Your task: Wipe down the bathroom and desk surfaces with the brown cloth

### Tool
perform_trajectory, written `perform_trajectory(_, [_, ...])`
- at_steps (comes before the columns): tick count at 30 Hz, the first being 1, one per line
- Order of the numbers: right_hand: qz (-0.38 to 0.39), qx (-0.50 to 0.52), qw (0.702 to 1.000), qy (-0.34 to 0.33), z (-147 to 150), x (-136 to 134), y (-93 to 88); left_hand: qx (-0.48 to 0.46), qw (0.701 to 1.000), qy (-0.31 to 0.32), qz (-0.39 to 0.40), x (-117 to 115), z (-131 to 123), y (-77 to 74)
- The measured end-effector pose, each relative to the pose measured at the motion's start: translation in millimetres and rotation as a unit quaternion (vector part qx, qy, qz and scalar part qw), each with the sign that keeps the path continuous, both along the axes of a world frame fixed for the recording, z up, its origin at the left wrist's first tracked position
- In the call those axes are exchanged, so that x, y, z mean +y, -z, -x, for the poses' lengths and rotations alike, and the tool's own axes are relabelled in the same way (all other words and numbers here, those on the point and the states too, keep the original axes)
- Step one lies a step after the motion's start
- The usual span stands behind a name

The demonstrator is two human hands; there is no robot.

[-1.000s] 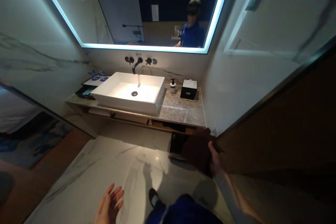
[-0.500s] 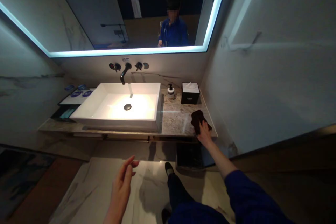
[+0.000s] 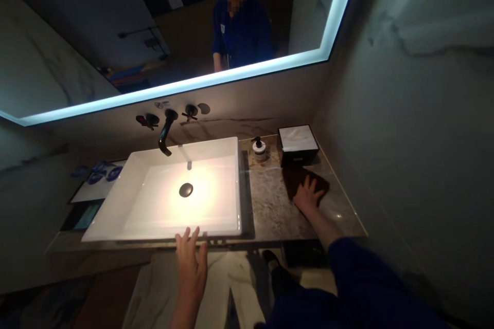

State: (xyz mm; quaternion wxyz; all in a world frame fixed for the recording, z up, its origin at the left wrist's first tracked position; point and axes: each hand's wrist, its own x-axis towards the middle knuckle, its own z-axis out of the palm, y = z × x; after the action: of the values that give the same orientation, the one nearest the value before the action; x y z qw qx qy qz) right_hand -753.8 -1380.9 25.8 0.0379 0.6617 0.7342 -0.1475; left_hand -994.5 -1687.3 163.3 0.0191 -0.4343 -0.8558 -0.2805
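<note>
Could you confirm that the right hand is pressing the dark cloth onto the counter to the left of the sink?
Not quite: the head view shows the right hand pressing the dark cloth onto the counter to the right of the sink, just in front of the tissue box.

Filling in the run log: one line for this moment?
right hand flat on dark cloth, countertop | left hand open at sink front rim | tissue box behind cloth

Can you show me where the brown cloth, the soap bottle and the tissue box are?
brown cloth (image 3: pixel 294 176), head view, on the bare part left of the right hand (image 3: pixel 307 196).
soap bottle (image 3: pixel 259 149), head view, on its white body.
tissue box (image 3: pixel 298 138), head view, on its white top.
</note>
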Motion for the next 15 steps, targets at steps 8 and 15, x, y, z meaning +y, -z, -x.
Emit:
perform_trajectory(8, [0.028, 0.159, 0.931, -0.329, 79, -102, 0.1, 0.088, 0.984, -0.018, 0.152, 65, 10, 24.2])
perform_trajectory(15, [0.03, 0.112, 0.983, -0.144, 65, -16, -15.2, 0.104, 0.977, 0.01, 0.188, 65, 6, 15.4])
